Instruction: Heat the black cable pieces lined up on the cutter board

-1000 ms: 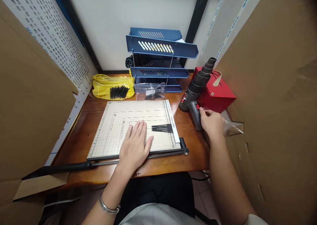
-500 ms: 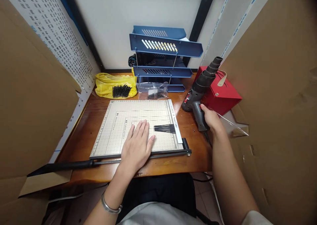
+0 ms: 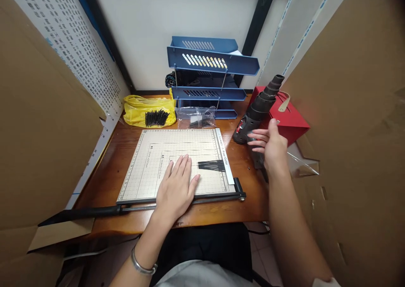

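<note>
My left hand (image 3: 177, 188) lies flat, fingers stretched out, on the gridded board of a paper cutter (image 3: 142, 164). Just right of its fingertips, a row of thin black strips (image 3: 211, 165) lies on the board, their right ends at the white strip along the board's edge. My right hand (image 3: 274, 148) is raised with its fingers apart, holding nothing that I can see. It partly covers the handle of a dark heat gun (image 3: 260, 105), which stands on its rear end with the nozzle pointing up.
Behind the cutter lie a yellow bag (image 3: 134, 110), a bundle of short black pieces (image 3: 157, 118) and a clear plastic bag (image 3: 196, 116). Blue stacked trays (image 3: 209, 94) stand at the back. A red box (image 3: 294, 122) is behind the heat gun. Cardboard walls flank the table.
My right hand has let go of the heat gun's handle and lifted slightly, with its fingers now spread. The heat gun stays standing. My left hand keeps its place on the board.
</note>
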### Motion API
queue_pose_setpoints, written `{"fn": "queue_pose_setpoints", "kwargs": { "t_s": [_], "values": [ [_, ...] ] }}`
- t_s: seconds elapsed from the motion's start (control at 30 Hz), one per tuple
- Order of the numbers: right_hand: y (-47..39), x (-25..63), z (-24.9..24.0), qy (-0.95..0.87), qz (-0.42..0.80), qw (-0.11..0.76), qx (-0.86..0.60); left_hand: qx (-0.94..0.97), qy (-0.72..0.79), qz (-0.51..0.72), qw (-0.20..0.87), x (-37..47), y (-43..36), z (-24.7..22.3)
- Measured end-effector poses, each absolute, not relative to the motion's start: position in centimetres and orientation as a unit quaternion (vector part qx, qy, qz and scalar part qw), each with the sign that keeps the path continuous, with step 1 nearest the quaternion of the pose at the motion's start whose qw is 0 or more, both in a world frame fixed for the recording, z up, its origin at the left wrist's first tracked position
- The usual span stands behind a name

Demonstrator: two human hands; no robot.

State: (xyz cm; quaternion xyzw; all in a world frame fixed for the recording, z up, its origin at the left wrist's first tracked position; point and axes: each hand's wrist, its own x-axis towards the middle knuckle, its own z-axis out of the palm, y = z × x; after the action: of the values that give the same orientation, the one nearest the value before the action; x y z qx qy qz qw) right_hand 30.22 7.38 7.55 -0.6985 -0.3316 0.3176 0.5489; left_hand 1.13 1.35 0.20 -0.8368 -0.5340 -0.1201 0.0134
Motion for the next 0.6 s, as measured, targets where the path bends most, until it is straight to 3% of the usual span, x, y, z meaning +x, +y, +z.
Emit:
{"fn": "queue_pose_setpoints", "kwargs": {
  "t_s": [0.07, 0.13, 0.2, 0.3, 0.43, 0.6],
  "values": [
    [8.5, 29.3, 7.9, -0.196, 0.521, 0.655, -0.511, -0.836, -0.535, -0.12, 0.014, 1.1, 1.4, 0.2],
    [9.9, 28.9, 7.8, -0.046, 0.676, 0.677, -0.287, -0.836, -0.536, -0.118, 0.015, 1.2, 1.4, 0.2],
    [11.2, 28.9, 7.4, 0.083, 0.752, 0.651, -0.064, -0.836, -0.535, -0.118, 0.015, 1.1, 1.4, 0.2],
    [12.7, 28.8, 7.3, 0.228, 0.756, 0.589, 0.17, -0.837, -0.534, -0.12, 0.014, 1.2, 1.4, 0.3],
    [14.0, 28.6, 8.0, 0.35, 0.699, 0.589, 0.204, -0.836, -0.536, -0.121, 0.007, 1.2, 1.4, 0.5],
    [15.1, 28.3, 8.9, 0.368, 0.667, 0.62, 0.188, -0.834, -0.536, -0.127, 0.0, 1.3, 1.4, 0.6]
  ]
}}
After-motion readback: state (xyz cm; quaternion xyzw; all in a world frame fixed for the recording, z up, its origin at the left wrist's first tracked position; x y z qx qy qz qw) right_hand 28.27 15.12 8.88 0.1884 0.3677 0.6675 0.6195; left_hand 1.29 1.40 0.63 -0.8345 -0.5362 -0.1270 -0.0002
